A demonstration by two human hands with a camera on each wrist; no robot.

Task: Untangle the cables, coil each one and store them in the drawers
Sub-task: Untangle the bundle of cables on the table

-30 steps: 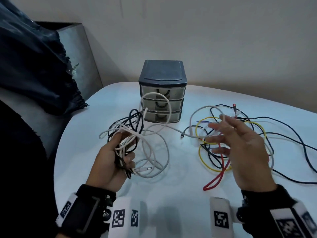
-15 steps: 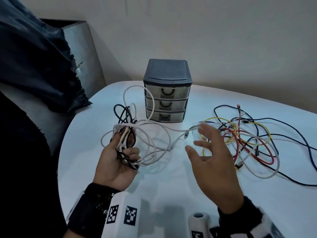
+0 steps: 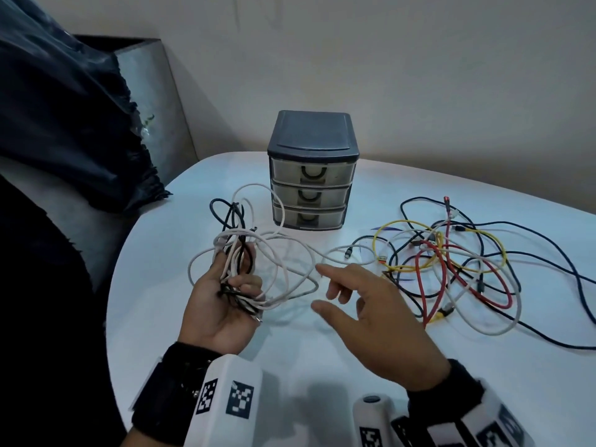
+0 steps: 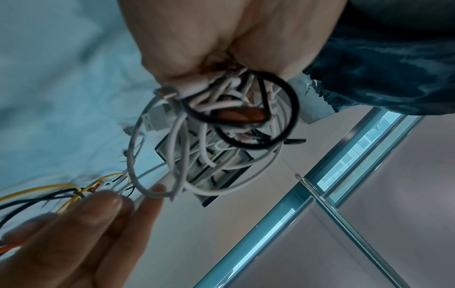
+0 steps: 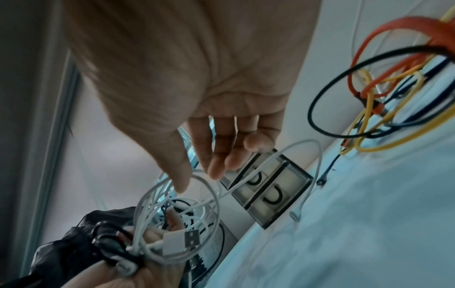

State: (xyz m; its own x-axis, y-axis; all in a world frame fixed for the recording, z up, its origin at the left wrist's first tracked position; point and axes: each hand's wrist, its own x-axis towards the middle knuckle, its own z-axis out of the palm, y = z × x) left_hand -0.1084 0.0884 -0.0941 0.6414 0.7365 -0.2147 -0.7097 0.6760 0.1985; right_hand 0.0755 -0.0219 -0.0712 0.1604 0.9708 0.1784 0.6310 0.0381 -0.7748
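My left hand (image 3: pixel 235 272) is palm up and grips a tangled bundle of white and black cables (image 3: pixel 240 250); a white USB plug (image 5: pixel 184 241) sticks out of it. White loops (image 3: pixel 290 253) trail from the bundle onto the table. My right hand (image 3: pixel 317 287) hovers open just right of those loops, its fingers (image 5: pixel 216 167) spread and holding nothing. A loose tangle of red, yellow, white and dark cables (image 3: pixel 451 262) lies on the right. The grey three-drawer unit (image 3: pixel 311 169) stands behind, with all its drawers closed.
The white round table (image 3: pixel 290 366) curves away at the left, close to my left hand. A dark cloth (image 3: pixel 64 108) hangs over a grey seat back (image 3: pixel 154 91) on that side. A plain wall rises behind the drawers.
My right hand has left the coloured tangle and moved left toward the white loops. The left hand still holds its bundle, a little higher and nearer the drawers.
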